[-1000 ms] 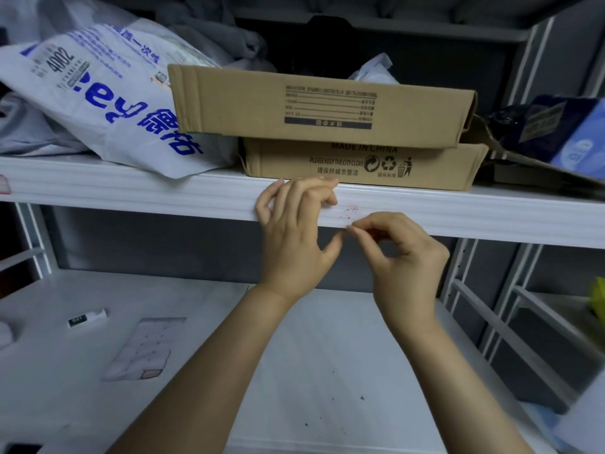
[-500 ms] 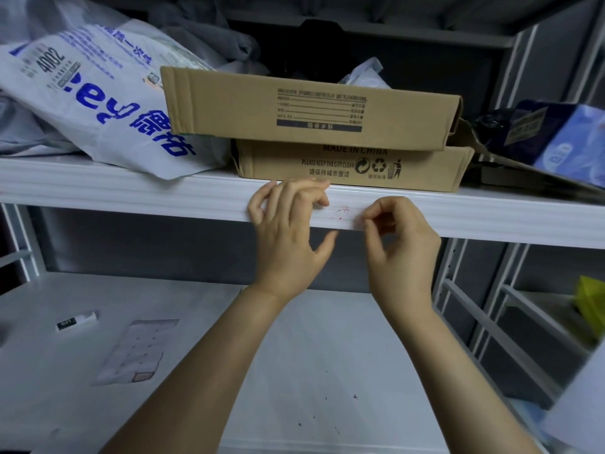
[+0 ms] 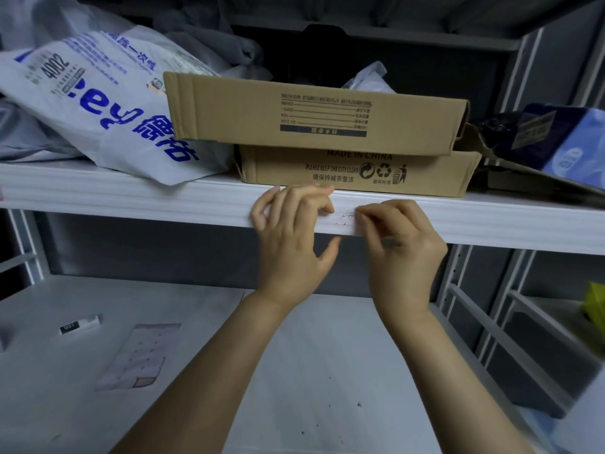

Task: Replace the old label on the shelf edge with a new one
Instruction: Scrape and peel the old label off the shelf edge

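The old label (image 3: 345, 220) is a white strip with faint red writing stuck on the front of the white shelf edge (image 3: 131, 201). My left hand (image 3: 291, 244) has its bent fingertips pressed on the shelf edge at the label's left end, thumb spread below. My right hand (image 3: 402, 250) sits at the label's right end with its fingers curled tight, picking at that end; the fingertips hide the contact. A sheet of blank labels (image 3: 137, 355) lies on the lower shelf at the left.
Two flat cardboard boxes (image 3: 314, 116) are stacked on the shelf just above my hands. A white printed bag (image 3: 98, 103) lies to their left and a blue pack (image 3: 563, 139) to the right. A small white stick (image 3: 80, 324) lies on the lower shelf.
My right hand rose from below the shelf edge up onto the label's right end. My left hand stayed on the edge.
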